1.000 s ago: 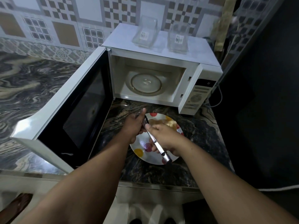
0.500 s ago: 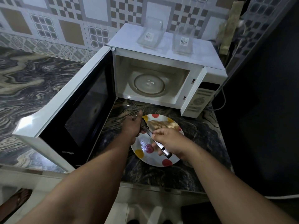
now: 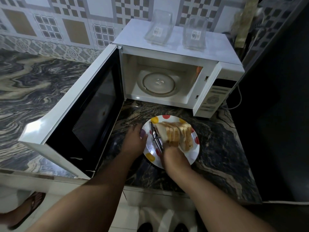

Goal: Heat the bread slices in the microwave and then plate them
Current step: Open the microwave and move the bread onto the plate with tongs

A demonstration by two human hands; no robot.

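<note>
We see the marble counter point(image 3: 217, 148), then the white microwave point(image 3: 175, 52) at the far side, door point(image 3: 80, 114) swung open leftward. Near it sits a dotted plate point(image 3: 192, 156) carrying the stacked bread slices point(image 3: 177, 133) and metal tongs point(image 3: 156, 139). Our left hand point(image 3: 133, 141) grips the plate's left rim; our right hand point(image 3: 173, 154) pinches the slices' near edge.

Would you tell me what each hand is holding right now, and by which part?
The right hand grips the tongs by their handle end. The left hand holds the plate at its left rim.
</note>
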